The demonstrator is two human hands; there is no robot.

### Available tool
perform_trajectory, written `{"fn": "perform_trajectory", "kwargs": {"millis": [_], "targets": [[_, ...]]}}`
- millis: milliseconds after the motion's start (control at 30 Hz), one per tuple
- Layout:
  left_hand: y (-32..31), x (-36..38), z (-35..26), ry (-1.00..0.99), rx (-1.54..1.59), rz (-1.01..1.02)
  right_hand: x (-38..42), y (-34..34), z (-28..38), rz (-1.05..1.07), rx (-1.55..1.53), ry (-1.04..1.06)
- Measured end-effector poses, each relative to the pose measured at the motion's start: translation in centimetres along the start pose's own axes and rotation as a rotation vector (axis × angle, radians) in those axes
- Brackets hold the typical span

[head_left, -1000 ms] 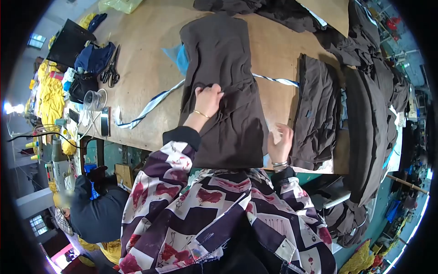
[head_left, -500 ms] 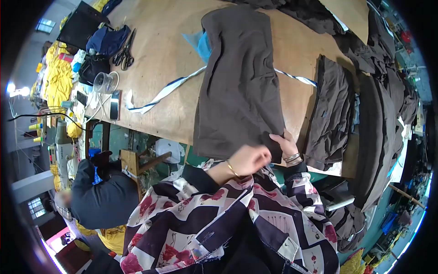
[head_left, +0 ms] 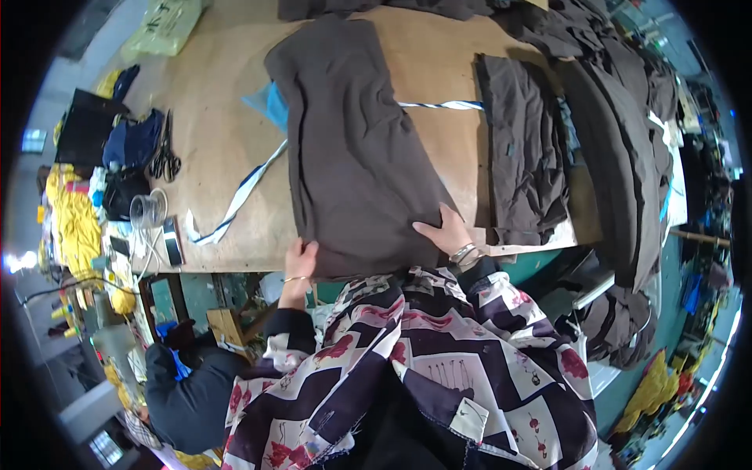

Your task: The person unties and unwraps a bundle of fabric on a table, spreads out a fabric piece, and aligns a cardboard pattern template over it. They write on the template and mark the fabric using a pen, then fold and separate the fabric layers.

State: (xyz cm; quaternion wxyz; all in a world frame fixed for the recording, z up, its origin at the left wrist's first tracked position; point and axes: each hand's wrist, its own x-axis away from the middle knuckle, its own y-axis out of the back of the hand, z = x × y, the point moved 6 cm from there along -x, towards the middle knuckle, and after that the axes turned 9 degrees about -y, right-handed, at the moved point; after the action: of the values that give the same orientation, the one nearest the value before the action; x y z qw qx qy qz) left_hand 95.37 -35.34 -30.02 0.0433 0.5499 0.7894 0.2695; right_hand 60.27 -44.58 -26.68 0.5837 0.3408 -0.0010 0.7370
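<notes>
Half a second ago both hands were bunched together at the near right corner of the dark brown cloth (head_left: 356,149); now they have spread apart along its near edge. The left hand (head_left: 301,260) has gone to the near left corner and curls over the hem there, fingers on top of the fabric, gripping the edge where it meets the table (head_left: 219,117) rim. The right hand (head_left: 446,235) lies flat and open on the cloth (palm down, fingers pointing towards the left hand), pressing it to the board without clasping anything. The cloth itself stretches away from both hands across the wooden table, smoother than before, its far end well beyond the fingertips.

Just beyond the right hand's outer side lies a stack of folded dark pieces (head_left: 523,157), and further out on that side more dark fabric hangs over the table's end. A blue-and-white striped band (head_left: 243,192) runs out from under the cloth, away from the left hand's outer side. Well out from that hand are scissors (head_left: 164,153), a clear plastic cup (head_left: 146,210) and a phone (head_left: 172,240). Below the left hand, off the table, another person in dark clothing (head_left: 184,388) is bent low.
</notes>
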Motion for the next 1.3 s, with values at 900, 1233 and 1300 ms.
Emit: {"fn": "perform_trajectory", "kwargs": {"millis": [900,1233,1300], "targets": [[0.9,-3.5,1.6,0.113,0.019,0.001,-3.2,-2.9,8.0,-0.038,0.211,0.056],[2.2,-4.7,1.5,0.095,-0.113,0.192,-0.7,-4.6,13.5,-0.029,0.099,0.277],[2.6,-4.4,1.1,0.326,0.163,0.153,-1.7,-1.7,12.3,0.014,0.089,0.206]]}}
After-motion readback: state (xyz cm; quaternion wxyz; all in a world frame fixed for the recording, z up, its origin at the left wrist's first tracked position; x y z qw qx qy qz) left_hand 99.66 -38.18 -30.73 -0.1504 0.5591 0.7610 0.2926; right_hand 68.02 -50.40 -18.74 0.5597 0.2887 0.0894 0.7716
